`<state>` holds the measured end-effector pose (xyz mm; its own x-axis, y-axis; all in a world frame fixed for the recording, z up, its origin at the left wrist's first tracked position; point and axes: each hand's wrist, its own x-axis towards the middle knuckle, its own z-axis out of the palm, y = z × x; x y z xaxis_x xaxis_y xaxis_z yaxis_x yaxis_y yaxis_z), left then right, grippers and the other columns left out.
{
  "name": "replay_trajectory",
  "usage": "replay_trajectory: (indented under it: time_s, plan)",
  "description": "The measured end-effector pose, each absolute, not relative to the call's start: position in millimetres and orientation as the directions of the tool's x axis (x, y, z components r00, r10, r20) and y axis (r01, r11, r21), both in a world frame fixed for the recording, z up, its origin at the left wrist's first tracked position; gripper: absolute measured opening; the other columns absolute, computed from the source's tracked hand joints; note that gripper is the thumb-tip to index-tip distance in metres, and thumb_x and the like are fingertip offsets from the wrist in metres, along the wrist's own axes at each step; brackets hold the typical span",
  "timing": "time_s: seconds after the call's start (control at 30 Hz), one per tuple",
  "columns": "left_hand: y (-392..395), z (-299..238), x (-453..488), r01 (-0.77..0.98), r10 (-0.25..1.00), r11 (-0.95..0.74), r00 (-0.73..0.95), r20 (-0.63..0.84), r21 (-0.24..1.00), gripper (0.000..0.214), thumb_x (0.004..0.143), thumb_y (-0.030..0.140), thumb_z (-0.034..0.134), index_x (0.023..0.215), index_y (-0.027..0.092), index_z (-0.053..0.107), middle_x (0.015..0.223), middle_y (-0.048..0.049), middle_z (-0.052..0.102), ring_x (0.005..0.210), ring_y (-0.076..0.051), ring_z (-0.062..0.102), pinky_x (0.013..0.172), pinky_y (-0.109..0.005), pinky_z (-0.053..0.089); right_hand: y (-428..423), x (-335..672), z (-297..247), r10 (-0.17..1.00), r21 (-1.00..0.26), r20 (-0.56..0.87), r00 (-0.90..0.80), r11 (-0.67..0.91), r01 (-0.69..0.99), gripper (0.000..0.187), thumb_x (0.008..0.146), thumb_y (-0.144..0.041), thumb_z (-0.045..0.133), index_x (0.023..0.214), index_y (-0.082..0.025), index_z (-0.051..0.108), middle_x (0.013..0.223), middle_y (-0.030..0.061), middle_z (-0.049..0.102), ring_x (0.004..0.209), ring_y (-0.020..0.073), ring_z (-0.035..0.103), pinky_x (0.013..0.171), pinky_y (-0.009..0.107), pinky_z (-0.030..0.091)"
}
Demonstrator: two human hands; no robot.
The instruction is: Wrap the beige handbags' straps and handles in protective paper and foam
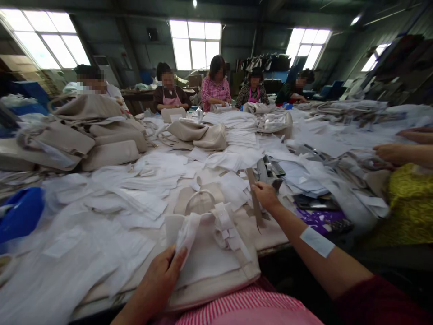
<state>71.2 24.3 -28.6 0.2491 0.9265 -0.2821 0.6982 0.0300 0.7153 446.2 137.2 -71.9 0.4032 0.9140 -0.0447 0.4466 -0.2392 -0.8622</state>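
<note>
a long table (274, 241) lies under white sheets (135, 198), with 5 people (215, 83) seated at its far end. a beige bag (206, 262) lies flat at the near edge. the left hand (162, 275) pinches a white strip (186, 232) on the bag, fingers closed. the right hand (265, 195) is curled tight around a brown strap (252, 178) just beyond the bag.

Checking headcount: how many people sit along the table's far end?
5, left to right: person far left, person in dark top, person in pink check, person in patterned top, rightmost person. More may be hidden.
</note>
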Motion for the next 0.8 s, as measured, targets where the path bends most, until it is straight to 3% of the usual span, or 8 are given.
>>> replay_trajectory:
  time_s: [0.13,0.27,0.33,0.47,0.53,0.67,0.8]
  plan:
    - [25.3,-32.0,69.2,0.683,0.924,0.030,0.258,-0.281,0.730,0.047,0.096,0.058,0.033,0.078,0.021,0.057,0.071,0.0006,0.057,0.071,-0.020,0.052,0.069,-0.030,0.037,122.4,441.7,-62.7,0.924,-0.984,-0.132,0.359,-0.167,0.069,0.025,0.076,-0.037,0.056,0.095,-0.021,0.057,0.072,0.0001,0.065,0.050,0.0127,0.055,0.048,0.026,0.043]
    - [24.9,-30.7,68.9,0.667,0.921,0.052,0.256,-0.294,0.743,0.048,0.095,0.059,0.034,0.077,0.020,0.057,0.071,0.0002,0.057,0.070,-0.019,0.050,0.067,-0.030,0.036,112.9,421.4,-44.1,0.955,-0.963,-0.178,0.239,-0.119,-0.242,0.028,0.064,-0.032,0.068,0.087,-0.024,0.054,0.067,-0.0037,0.060,0.048,0.0093,0.049,0.042,0.020,0.034]
    - [25.2,-28.3,69.5,0.652,0.923,0.062,0.250,-0.292,0.756,0.048,0.094,0.059,0.035,0.080,0.020,0.058,0.071,0.0002,0.057,0.070,-0.020,0.050,0.067,-0.030,0.036,108.1,407.3,-30.7,0.971,-0.930,-0.183,0.153,-0.121,-0.346,0.026,0.062,-0.031,0.069,0.082,-0.022,0.055,0.068,-0.0020,0.061,0.052,0.0097,0.052,0.045,0.021,0.038]
    - [25.6,-25.4,69.4,0.593,0.922,0.121,0.229,-0.312,0.796,0.048,0.093,0.060,0.039,0.076,0.019,0.057,0.066,0.0011,0.053,0.066,-0.018,0.049,0.062,-0.029,0.036,92.7,370.8,-6.5,0.973,-0.842,-0.185,-0.138,-0.229,-0.488,0.026,0.071,-0.040,0.067,0.083,-0.017,0.063,0.079,0.0042,0.064,0.066,0.0142,0.060,0.057,0.027,0.052]
    - [25.2,-26.6,67.6,0.537,0.910,0.191,0.217,-0.353,0.822,0.049,0.091,0.062,0.041,0.074,0.018,0.056,0.064,0.0015,0.052,0.061,-0.016,0.048,0.057,-0.027,0.035,82.1,349.3,-1.2,0.946,-0.834,-0.161,-0.282,-0.284,-0.473,0.025,0.070,-0.032,0.073,0.089,-0.017,0.063,0.082,0.0035,0.065,0.072,0.0161,0.063,0.056,0.027,0.054]
    - [23.9,-34.2,61.3,0.350,0.903,0.293,0.206,-0.378,0.890,0.053,0.088,0.066,0.046,0.081,0.016,0.060,0.070,-0.0014,0.060,0.062,-0.016,0.052,0.057,-0.026,0.038,60.8,308.9,-4.0,0.850,-0.901,-0.193,-0.490,-0.351,-0.254,0.055,0.069,-0.018,0.073,0.119,-0.024,0.051,0.095,0.0026,0.069,0.074,0.0199,0.070,0.051,0.029,0.056]
    - [23.0,-42.1,56.6,0.193,0.884,0.394,0.187,-0.427,0.899,0.053,0.086,0.066,0.051,0.085,0.014,0.063,0.070,-0.0020,0.063,0.059,-0.014,0.053,0.055,-0.024,0.039,48.8,284.1,-10.8,0.788,-0.933,-0.355,-0.503,-0.331,0.140,0.012,0.083,-0.022,0.059,0.094,-0.018,0.058,0.082,0.0038,0.070,0.066,0.0161,0.069,0.048,0.023,0.053]
